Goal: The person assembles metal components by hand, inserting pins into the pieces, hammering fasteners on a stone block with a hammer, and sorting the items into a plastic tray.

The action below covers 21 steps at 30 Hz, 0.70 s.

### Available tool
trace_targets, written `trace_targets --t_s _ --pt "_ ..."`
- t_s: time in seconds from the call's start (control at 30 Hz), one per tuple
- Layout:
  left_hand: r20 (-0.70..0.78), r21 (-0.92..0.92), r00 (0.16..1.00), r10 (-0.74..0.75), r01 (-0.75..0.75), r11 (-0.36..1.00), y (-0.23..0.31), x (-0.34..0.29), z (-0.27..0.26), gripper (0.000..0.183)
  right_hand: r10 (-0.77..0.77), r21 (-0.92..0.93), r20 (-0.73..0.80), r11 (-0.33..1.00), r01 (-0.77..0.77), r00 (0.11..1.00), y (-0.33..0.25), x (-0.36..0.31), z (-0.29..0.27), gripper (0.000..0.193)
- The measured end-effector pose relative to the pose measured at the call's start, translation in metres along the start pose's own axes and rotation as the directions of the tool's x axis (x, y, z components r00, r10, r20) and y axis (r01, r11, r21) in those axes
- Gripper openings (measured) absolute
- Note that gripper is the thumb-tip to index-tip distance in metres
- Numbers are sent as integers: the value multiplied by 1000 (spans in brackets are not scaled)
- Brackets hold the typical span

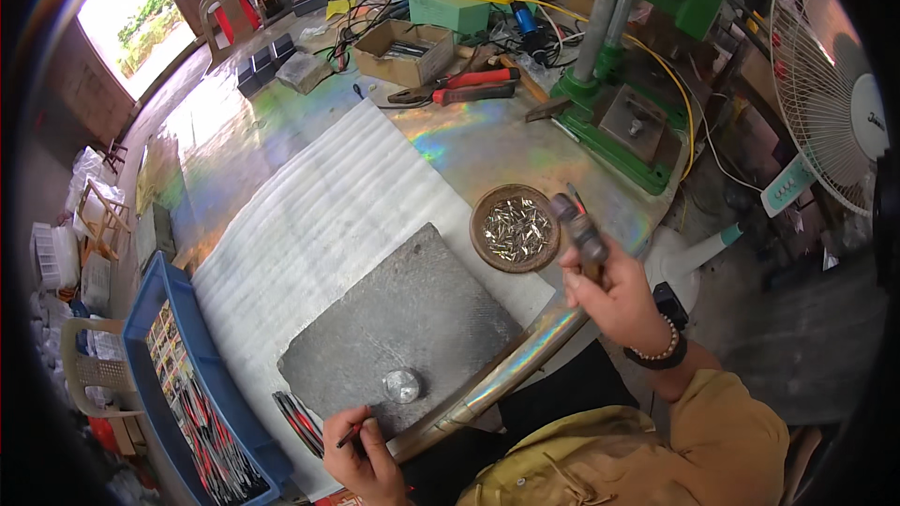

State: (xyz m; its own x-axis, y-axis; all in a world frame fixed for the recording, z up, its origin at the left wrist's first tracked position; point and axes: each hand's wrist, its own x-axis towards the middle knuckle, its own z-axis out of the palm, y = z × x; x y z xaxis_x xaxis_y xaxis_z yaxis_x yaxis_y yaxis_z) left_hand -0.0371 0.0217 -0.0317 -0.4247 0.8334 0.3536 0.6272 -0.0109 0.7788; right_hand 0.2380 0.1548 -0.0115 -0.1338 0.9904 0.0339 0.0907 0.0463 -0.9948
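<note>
My left hand (364,461), at the lower edge, pinches a slim dark rod with a reddish part (349,435); its exact kind is unclear. Just beyond it, a round shiny metal piece (403,385) rests on a dark grey slab (394,319). Raised at the right, my right hand (614,292) is closed around what looks like a hammer (583,236), its dark head upward. Beside that tool stands a round brown bowl (480,248) of small shiny metal pieces (516,230). Several slim red and black rods (298,424) lie left of the slab.
A blue bin (155,272) with more slim rods stands at the left. White foam sheeting (309,197) lies under the slab. Red-handled pliers (459,89), a cardboard box (403,52) and a green drill press (647,131) sit farther back. A fan (834,94) is at the right.
</note>
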Motion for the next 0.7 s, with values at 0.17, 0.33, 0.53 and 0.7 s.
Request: trace_targets --t_s 0.17,0.33,0.53,0.7 --pt "25 -73 994 -105 106 992 -2 -2 -3 9 -17 -371 31 928 27 999 11 38 -14 17" --pt "-26 -171 987 -157 151 974 2 -10 -13 11 -270 -680 225 644 349 936 20 66 -9 24" --pt "73 -455 935 -346 340 823 25 -15 -14 18 -160 -798 335 475 370 928 27 94 -3 27" --pt "187 -533 883 -431 459 710 25 -15 -15 19 -150 -770 350 516 375 925 26 103 -1 21"
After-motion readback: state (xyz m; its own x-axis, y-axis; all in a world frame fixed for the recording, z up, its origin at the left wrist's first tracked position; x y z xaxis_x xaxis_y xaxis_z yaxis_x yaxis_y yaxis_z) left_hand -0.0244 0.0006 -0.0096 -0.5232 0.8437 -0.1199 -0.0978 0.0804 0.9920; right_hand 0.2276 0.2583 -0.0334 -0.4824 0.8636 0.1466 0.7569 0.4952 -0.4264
